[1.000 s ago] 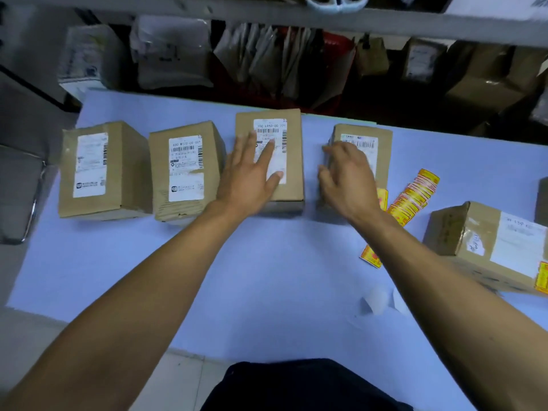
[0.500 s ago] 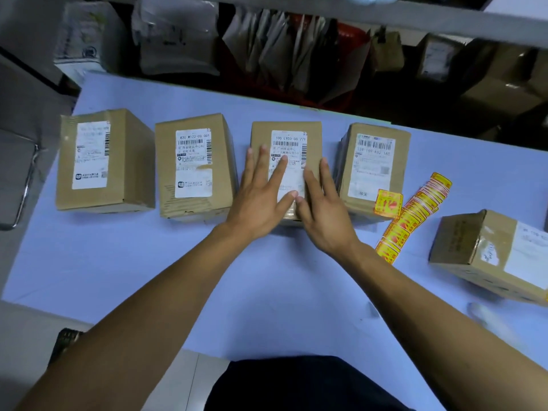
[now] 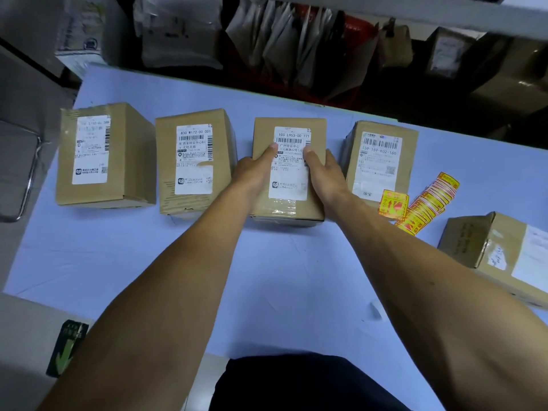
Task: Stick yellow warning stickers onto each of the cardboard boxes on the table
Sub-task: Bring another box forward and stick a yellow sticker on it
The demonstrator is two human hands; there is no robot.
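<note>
Several cardboard boxes with white shipping labels stand in a row on the pale blue table. My left hand and my right hand clasp the third box from both sides, thumbs pressed on its label. To its left stand the second box and the far-left box. The fourth box carries a yellow warning sticker at its near right corner. A strip of yellow stickers lies on the table beside it. Another box lies tilted at the right edge.
Shelves at the back hold grey mail bags and more cartons. A metal chair frame stands left of the table. Small white backing scraps lie on the cloth near my right forearm.
My right hand left the fourth box, uncovering its yellow sticker, and moved to the third box. Both hands went from lying flat on top to gripping its sides.
</note>
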